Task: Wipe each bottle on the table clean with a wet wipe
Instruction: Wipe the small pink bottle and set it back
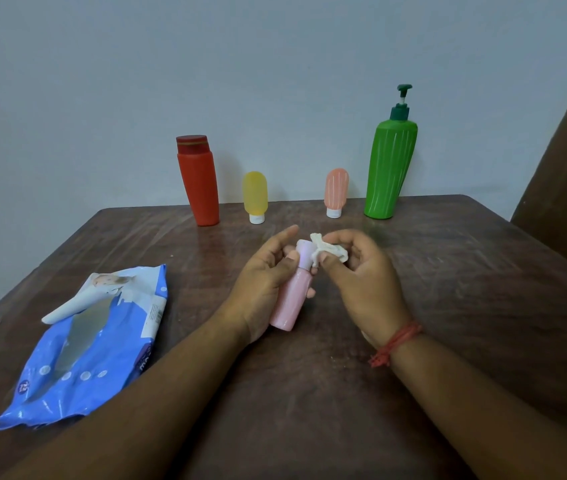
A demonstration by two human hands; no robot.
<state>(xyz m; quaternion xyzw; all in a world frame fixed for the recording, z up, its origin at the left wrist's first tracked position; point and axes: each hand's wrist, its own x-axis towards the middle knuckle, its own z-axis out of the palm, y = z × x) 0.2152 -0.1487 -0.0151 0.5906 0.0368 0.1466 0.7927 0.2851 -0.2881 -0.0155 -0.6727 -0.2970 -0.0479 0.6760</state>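
1. Position: the pink bottle (292, 299) is held clear above the brown table (448, 306), in front of the back row of bottles and to the right of the blue wet-wipe pack (95, 344).
2. Left hand (261, 289): fingers and thumb curled round the bottle's body, grasping it; the index finger is extended past the cap.
3. Right hand (361, 278): fingers clenched on a bunched white wet wipe (327, 251), pressed against the lilac cap (304, 252).
4. Orientation: the bottle's long axis runs from near-left to far-right, tilted, with the cap end pointing away from the person and the base towards them.
5. Step in hand, as judged: cleaning the cap. Advisable to turn the bottle within the left grip while the wipe circles the cap and neck, then draw the wipe along the axis to the base, covering the area now hidden under the left fingers.
6. Behind the pink bottle, upright near the table's far edge: red bottle (199, 181), yellow tube (255, 195), peach tube (336, 191), green pump bottle (390, 168). Whether these are wiped cannot be determined.
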